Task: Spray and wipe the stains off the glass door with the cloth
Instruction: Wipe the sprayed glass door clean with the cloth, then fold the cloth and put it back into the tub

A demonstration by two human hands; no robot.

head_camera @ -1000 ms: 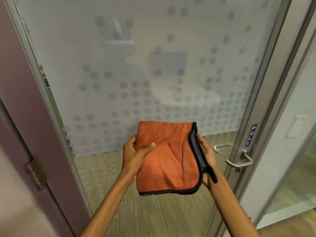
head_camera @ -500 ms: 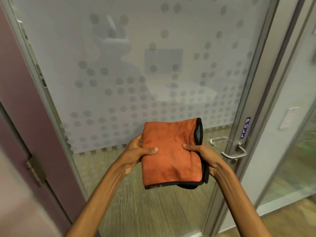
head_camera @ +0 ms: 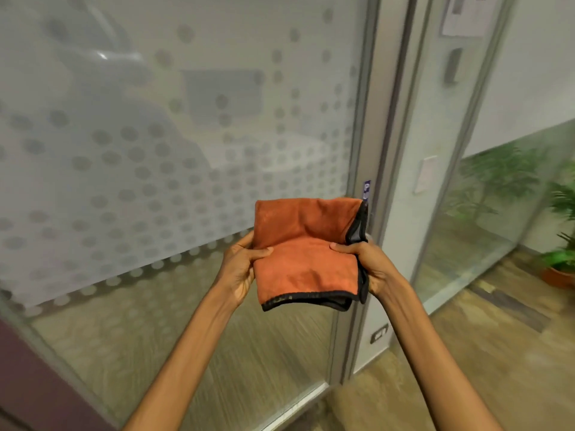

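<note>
I hold a folded orange cloth (head_camera: 306,250) with a black edge in front of the glass door (head_camera: 174,150). My left hand (head_camera: 239,269) grips the cloth's left side, thumb on top. My right hand (head_camera: 368,265) grips its right side, thumb laid across the fold. The door has a frosted upper part with grey dots and clear glass lower down. The cloth hides the door handle. No spray bottle is in view.
The metal door frame (head_camera: 378,150) runs down just right of the cloth, with a small purple sign (head_camera: 366,189) on it. Beyond it stands a glass wall panel (head_camera: 460,213), with potted plants (head_camera: 557,262) on the wooden floor at right. A maroon wall edge (head_camera: 28,377) is at lower left.
The view has swung to the right, bringing the side glass panel and plants into sight. Both hands still hold the cloth; it is folded smaller and now covers the door handle.
</note>
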